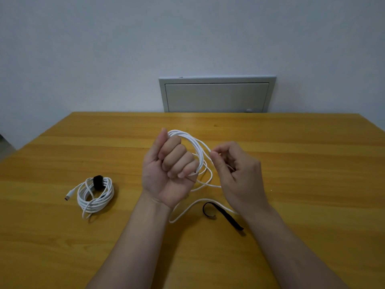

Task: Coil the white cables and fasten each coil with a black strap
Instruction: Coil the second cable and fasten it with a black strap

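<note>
My left hand (169,166) is raised over the middle of the wooden table (291,142), its fingers closed around several loops of a white cable (198,148). My right hand (235,170) pinches a strand of the same cable just right of the loops. A loose length of that cable trails down onto the table below my wrists. A black strap (224,214) lies flat and partly curled near my right wrist. At the left lies a second white cable coil (94,193), bound by a black strap (98,182), its plug end sticking out left.
The table's far edge meets a pale wall, where a grey metal cabinet door (216,97) is set. The table's left corner falls away at the far left.
</note>
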`<state>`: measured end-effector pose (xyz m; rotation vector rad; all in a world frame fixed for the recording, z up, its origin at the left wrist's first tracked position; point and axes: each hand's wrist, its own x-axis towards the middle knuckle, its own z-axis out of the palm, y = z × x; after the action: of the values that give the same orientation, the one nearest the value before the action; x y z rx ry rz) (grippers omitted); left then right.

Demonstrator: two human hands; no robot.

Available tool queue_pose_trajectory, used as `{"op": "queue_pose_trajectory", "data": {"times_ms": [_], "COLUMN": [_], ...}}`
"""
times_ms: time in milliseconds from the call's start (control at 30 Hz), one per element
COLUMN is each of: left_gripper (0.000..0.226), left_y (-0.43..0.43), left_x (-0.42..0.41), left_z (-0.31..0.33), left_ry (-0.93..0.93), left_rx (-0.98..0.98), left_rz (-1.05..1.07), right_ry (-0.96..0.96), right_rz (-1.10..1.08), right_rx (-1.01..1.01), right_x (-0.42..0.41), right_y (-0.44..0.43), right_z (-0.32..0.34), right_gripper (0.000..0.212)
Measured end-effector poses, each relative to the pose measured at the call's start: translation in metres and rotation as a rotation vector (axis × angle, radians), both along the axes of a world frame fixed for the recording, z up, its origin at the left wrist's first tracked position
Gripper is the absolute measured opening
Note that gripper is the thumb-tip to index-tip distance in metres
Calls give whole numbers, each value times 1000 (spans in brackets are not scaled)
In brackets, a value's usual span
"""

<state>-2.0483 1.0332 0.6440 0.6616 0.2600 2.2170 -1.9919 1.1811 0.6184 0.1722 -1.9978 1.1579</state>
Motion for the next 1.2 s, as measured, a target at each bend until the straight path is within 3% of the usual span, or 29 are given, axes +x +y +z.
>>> {"op": "queue_pose_trajectory", "data": {"times_ms": [233,433,633,833,1033,1200], "left_gripper": [45,48,47,34,31,26], "left_y": [4,8,16,24,26,24], "left_x": [-4,-4,-1,5,7,2], "left_z": [-4,5,6,4,-6,-14], "left_ry": [-129,-144,-21,286,697,1036], "left_rx": [48,-81,-139,-371,-669,-1097], "left_rz": [28,467,635,875,1213,1350], "right_ry": [-150,-235,-266,-253,-382,-235], "right_rz": [-14,-23,-111,-180,-212,-222], "right_rx": [122,99,212,296,335,379], "right_x": [-5,-2,-5,-2,2,1], "right_y": [-3,-5,-4,-7,-5,-5], "right_z": [-8,-7,-8,-3,5,4], "right_gripper": [31,11,19,38,14,17]}}
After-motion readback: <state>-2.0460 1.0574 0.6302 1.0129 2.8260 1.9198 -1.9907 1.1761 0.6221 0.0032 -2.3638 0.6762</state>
